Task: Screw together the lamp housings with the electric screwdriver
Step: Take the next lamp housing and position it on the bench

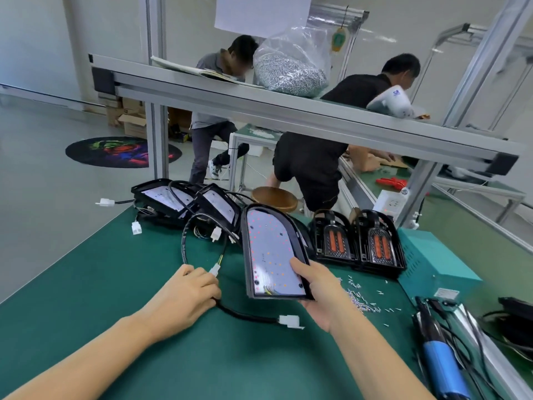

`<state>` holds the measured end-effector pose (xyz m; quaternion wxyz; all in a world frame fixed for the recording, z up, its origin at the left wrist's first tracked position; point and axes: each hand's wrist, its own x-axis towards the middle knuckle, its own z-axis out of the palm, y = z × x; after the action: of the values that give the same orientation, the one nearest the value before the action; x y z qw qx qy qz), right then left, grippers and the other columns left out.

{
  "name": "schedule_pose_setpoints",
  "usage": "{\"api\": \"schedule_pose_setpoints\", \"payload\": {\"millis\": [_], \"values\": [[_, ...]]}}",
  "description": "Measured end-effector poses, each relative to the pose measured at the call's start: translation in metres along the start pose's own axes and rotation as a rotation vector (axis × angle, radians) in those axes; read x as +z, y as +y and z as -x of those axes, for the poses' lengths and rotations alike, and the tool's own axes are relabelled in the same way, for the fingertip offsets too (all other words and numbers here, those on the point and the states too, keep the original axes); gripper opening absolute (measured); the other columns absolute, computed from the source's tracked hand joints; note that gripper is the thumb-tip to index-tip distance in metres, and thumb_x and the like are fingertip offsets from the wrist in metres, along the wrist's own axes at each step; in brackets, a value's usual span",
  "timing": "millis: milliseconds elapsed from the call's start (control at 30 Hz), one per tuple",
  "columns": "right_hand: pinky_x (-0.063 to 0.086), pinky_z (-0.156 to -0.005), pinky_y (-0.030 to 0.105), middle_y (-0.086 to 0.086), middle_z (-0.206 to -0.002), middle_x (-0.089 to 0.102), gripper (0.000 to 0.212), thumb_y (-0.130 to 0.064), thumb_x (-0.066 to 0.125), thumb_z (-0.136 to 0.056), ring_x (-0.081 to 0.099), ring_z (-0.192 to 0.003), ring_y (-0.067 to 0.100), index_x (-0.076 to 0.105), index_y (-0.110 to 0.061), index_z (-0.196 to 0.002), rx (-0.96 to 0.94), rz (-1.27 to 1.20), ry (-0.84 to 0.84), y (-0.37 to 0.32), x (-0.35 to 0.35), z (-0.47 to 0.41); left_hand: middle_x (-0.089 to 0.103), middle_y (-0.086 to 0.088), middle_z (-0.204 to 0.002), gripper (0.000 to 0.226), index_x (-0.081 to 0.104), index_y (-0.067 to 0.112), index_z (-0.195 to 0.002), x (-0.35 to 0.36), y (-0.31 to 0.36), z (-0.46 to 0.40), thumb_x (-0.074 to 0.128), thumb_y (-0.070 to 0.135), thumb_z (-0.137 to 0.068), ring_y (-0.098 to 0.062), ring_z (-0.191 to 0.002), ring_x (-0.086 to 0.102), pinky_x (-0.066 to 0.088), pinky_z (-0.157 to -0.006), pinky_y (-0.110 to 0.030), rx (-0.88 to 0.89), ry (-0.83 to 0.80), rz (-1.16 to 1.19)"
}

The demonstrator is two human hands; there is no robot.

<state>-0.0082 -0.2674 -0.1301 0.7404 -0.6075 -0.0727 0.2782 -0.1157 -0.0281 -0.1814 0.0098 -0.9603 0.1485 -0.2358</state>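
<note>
Housing (274,252) w/ white LED board facing up was held tilted above the green mat (86,298), center frame. Right hand (320,295) gripped its near right corner, thumb on the board face, fingers curled under the black rim. Left hand (184,298) sat at 9 o'clock of the housing, knuckles up, fingers curled round the black cable (245,314); that cable ran out toward 3 o'clock from the hand and ended in a white plug (290,321) lying on the mat just below the housing.

More housings (184,197) were piled at 11 o'clock, boards up, wires and white plugs tangled round them. Two black covers (357,241) w/ orange lenses stood side by side at 2 o'clock, touching each other. Teal box (429,261) sat right beside them at 3 o'clock. Loose screws (363,301) were scattered on the mat btwn right hand and box. Screwdriver (441,359), blue grip, lay at 4–5 o'clock near the mat edge, untouched, cords alongside. Bag of screws (291,67) rested on the shelf at 12 o'clock. Two people worked beyond the bench.
</note>
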Motion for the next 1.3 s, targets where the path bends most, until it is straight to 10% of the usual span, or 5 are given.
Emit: {"api": "schedule_pose_setpoints", "payload": {"millis": [433, 700, 867, 1200, 1300], "values": [[0.038, -0.063, 0.025, 0.005, -0.088, 0.061, 0.018, -0.019, 0.055, -0.098, 0.048, -0.075, 0.019, 0.068, -0.008, -0.104, 0.057, 0.407, -0.064, 0.03, -0.007, 0.034, 0.063, 0.005, -0.083, 0.012, 0.07, 0.019, -0.079, -0.004, 0.024, 0.007, 0.08, 0.017, -0.073, -0.014, -0.08, 0.055, 0.033, -0.07, -0.025, -0.162, -0.057, 0.151], [0.039, -0.052, 0.017, -0.003, -0.076, 0.06, 0.014, -0.02, 0.059, -0.095, 0.048, -0.056, 0.007, 0.067, -0.01, -0.1, 0.006, 0.629, -0.082, 0.029, -0.01, 0.037, 0.073, -0.004, -0.088, 0.029, 0.071, 0.015, -0.094, -0.016, 0.042, -0.001, 0.043, 0.021, -0.099, -0.015, -0.079, 0.064, 0.046, -0.076, -0.025, -0.999, 0.114, 1.337], [0.041, -0.053, 0.018, -0.016, -0.054, 0.055, 0.015, -0.021, 0.062, -0.091, 0.046, -0.049, 0.002, 0.061, -0.028, -0.078, -0.157, 0.801, -0.092, 0.029, -0.013, 0.04, 0.071, -0.012, -0.106, 0.034, 0.065, 0.007, -0.112, -0.017, 0.054, -0.014, 0.052, 0.032, -0.091, -0.021, -0.082, 0.066, 0.048, -0.078, -0.034, -1.053, 0.03, 1.776], [0.043, -0.102, 0.023, -0.005, -0.134, 0.06, 0.034, -0.026, 0.048, -0.102, 0.058, -0.115, 0.006, 0.054, -0.019, -0.134, -0.028, 0.82, -0.245, 0.021, -0.01, 0.052, 0.075, -0.009, -0.081, 0.014, 0.066, 0.003, -0.094, -0.003, 0.058, -0.022, 0.054, 0.011, -0.094, -0.021, -0.065, 0.072, 0.051, -0.068, -0.036, -1.253, 0.118, 1.715], [0.048, -0.096, 0.024, 0.0, -0.125, 0.067, 0.045, -0.013, 0.048, -0.085, 0.06, -0.118, 0.013, 0.062, -0.015, -0.127, -0.058, 0.653, -0.18, 0.02, -0.029, 0.053, 0.075, -0.01, -0.083, 0.015, 0.066, 0.003, -0.094, -0.001, 0.055, -0.019, 0.052, 0.009, -0.094, -0.022, -0.066, 0.072, 0.051, -0.067, -0.037, -1.241, 0.147, 1.738]]}}
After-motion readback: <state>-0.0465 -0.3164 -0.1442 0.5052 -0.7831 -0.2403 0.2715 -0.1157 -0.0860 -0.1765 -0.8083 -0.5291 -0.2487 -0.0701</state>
